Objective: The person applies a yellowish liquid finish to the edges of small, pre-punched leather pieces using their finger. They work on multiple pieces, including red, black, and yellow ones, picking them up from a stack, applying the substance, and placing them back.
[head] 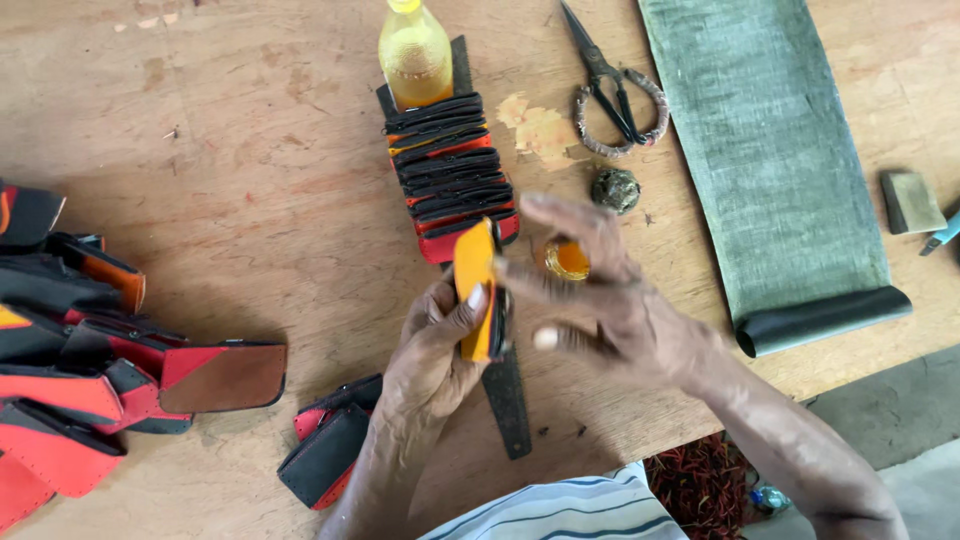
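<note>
My left hand (430, 355) grips a small orange leather piece (476, 285) upright, thumb pressed on its face. My right hand (600, 290) hovers just right of it, fingers spread and fingertips touching the piece's edge; it holds nothing itself. Directly behind the piece lies a row of overlapped black, red and orange leather pieces (450, 170) on a long dark strip (506, 390). A small open pot of yellow glue (568, 260) sits partly hidden behind my right fingers.
A yellow glue bottle (414, 55) stands at the row's far end. Scissors (605, 85) and a dark lid (615, 189) lie to the right, beside a grey-green leather roll (770, 170). Red and black pieces (90, 360) pile up at left; two more pieces (330, 450) lie by my left wrist.
</note>
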